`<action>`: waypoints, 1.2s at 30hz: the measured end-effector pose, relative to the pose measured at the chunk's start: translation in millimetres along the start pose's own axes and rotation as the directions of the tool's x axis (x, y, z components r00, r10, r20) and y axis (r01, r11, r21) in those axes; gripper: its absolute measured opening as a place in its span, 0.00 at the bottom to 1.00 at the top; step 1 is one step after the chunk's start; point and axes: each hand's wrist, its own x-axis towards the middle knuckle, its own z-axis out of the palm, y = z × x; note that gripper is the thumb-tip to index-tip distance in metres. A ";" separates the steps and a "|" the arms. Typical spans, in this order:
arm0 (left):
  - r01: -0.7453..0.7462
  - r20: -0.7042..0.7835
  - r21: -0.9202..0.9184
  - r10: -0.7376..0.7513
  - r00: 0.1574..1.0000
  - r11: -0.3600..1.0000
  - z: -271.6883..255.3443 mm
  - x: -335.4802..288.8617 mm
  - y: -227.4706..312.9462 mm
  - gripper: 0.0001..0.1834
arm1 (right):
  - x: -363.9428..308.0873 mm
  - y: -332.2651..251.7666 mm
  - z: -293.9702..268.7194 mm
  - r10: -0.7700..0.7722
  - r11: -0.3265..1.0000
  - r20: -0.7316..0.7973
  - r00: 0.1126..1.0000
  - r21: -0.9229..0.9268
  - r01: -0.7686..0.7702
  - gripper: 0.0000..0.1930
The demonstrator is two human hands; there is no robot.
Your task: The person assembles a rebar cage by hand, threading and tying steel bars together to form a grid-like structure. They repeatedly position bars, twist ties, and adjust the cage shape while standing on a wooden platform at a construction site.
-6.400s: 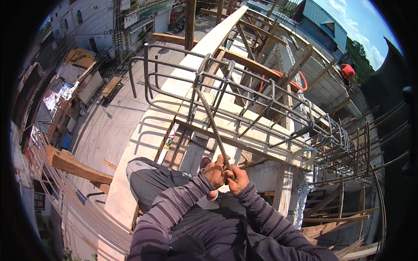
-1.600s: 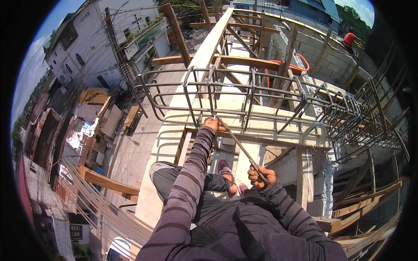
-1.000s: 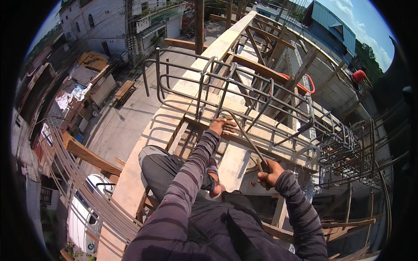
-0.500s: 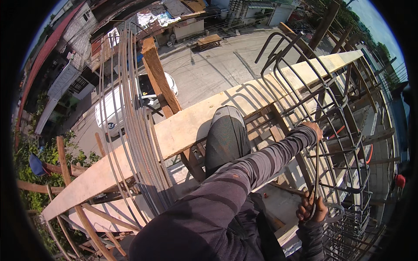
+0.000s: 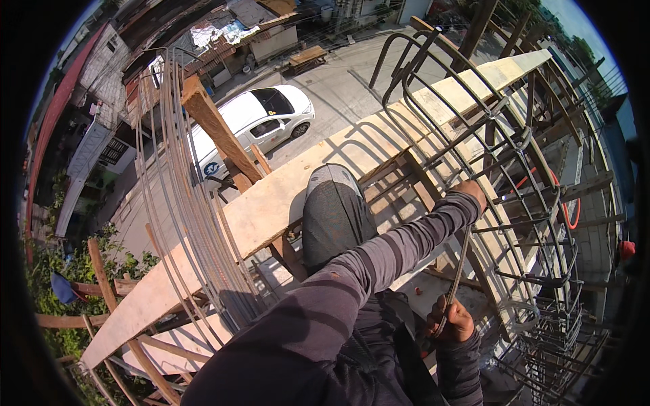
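My left arm reaches across to the rebar cage (image 5: 531, 177), its left hand (image 5: 472, 193) closed beside the near bars. A thin, rusty strand, like a bundle of tie wire (image 5: 462, 265), slants down from that hand to my right hand (image 5: 452, 321). My right hand is lower and nearer my body, fingers wrapped round the strand's lower part. Fingertips of the left hand are mostly hidden, but the strand's upper end meets it. My bent knee (image 5: 336, 206) in dark trousers is to the left of both hands.
A long plywood board (image 5: 271, 213) crosses below me over timber framing. Several long rebars (image 5: 196, 237) lean at the left beside an upright timber (image 5: 220, 135). Far below, a white vehicle (image 5: 264, 125) is on the road. A red hose (image 5: 573, 215) hangs beyond the cage.
The view has shifted, so the boards and cage sit further left. My right hand has moved left, and the strand now slants more. The white vehicle has advanced up the road toward the right.
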 end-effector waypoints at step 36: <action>0.275 0.293 -0.947 0.093 0.952 0.168 102.2 58.0 -59.6 0.13 | 63.0 10.7 -129.8 -0.447 0.373 -0.396 0.802 -0.897 -0.236 0.16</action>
